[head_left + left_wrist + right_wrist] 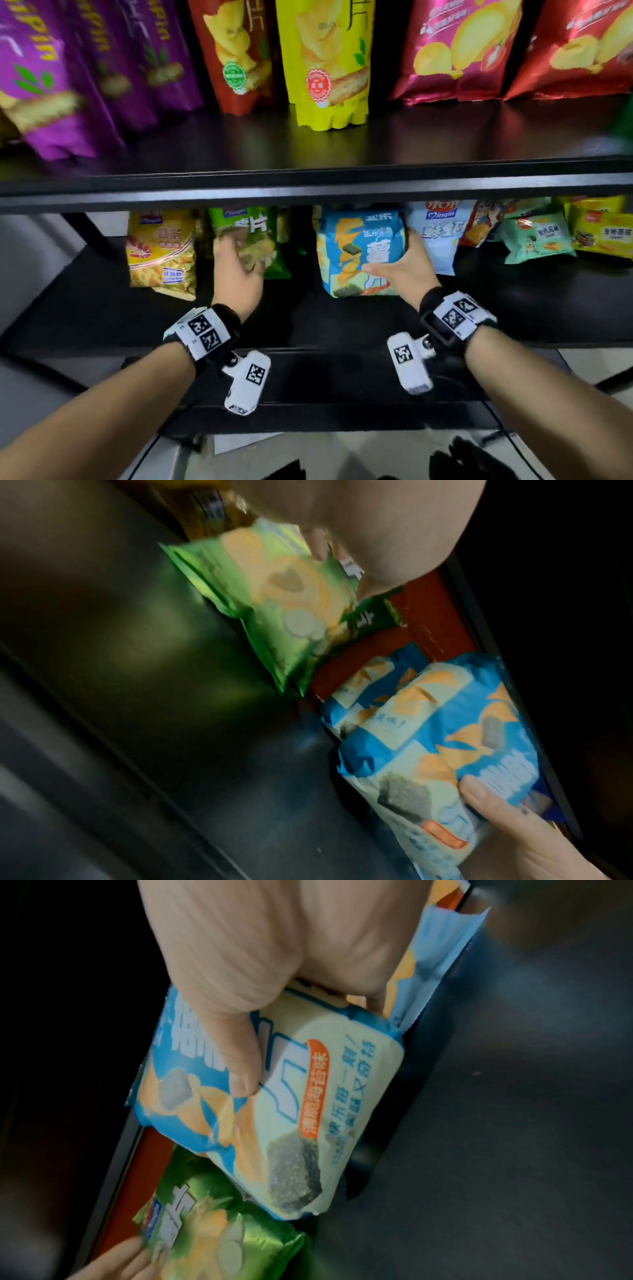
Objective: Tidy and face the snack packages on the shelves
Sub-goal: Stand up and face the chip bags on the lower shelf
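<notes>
Hands on two chip bags, lower shelf

Shelving fills my view: the upper shelf (342, 150) carries tall purple pouches (68, 85) at its left end, an orange-red pouch (236, 58) and a yellow pouch (325, 65) near the middle, and red chip bags (459, 54) toward the right end. Under it, the lower shelf (308, 325) holds a row of smaller packs standing well back from its front edge.

My right hand (407, 270) grips the blue seaweed chip bag (359, 253) near the middle of that row; I see the thumb pressed on its front and the fingers wrapped round its right side. My left hand (236, 270) is on the green chip bag (253, 236) just to the left, fingers curled against its front; the picture is blurred there, so I cannot tell whether they truly pinch it. A yellow snack bag (161, 250) stands at the left end of the row. Right of the blue bag stand a white-and-blue bag (438, 236), then a mint green pack (537, 236) and a yellow pack (603, 233).
</notes>
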{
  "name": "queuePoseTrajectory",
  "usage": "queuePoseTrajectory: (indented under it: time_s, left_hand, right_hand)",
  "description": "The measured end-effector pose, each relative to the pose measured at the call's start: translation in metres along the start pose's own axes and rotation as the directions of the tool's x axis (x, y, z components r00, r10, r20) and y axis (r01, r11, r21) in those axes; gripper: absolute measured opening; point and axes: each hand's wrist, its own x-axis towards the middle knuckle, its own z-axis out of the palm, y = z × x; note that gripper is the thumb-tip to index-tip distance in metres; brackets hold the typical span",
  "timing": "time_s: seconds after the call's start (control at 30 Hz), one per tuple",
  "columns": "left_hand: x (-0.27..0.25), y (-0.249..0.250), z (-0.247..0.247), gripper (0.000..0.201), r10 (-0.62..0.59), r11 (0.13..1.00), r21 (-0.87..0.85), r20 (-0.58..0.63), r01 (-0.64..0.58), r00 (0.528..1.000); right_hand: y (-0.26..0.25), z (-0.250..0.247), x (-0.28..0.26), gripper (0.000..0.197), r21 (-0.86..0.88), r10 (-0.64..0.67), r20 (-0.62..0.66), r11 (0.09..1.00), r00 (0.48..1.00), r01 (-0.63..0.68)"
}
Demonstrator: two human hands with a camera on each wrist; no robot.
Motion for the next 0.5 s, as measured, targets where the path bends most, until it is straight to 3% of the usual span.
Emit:
queuePoseTrajectory:
  time_s: [0.13,0.23,0.4,0.5]
  left_hand:
    - [0.009,-0.020,-0.028,0.064,-0.160,0.987,0.022,-0.043,0.161,0.986]
    - [0.022,-0.031,-0.034,0.079,-0.298,0.954,-0.037,-0.020,0.297,0.954]
    - [0.050,-0.043,-0.026,0.099,-0.268,0.951,-0.128,0.113,0.281,0.957]
    - [0.061,-0.046,-0.016,0.112,-0.316,0.941,-0.072,0.168,0.331,0.934]
  right_hand:
    - [-0.009,0.019,0.025,0.056,-0.341,-0.026,-0.100,0.940,0.995,-0.009]
    - [-0.012,0.021,0.021,0.057,-0.451,-0.019,-0.199,0.890,0.980,-0.074]
    - [-0.026,0.022,0.000,0.079,-0.558,-0.089,-0.274,0.826,0.958,-0.083]
    - [-0.036,0.022,-0.018,0.067,-0.551,-0.163,-0.360,0.832,0.919,-0.069]
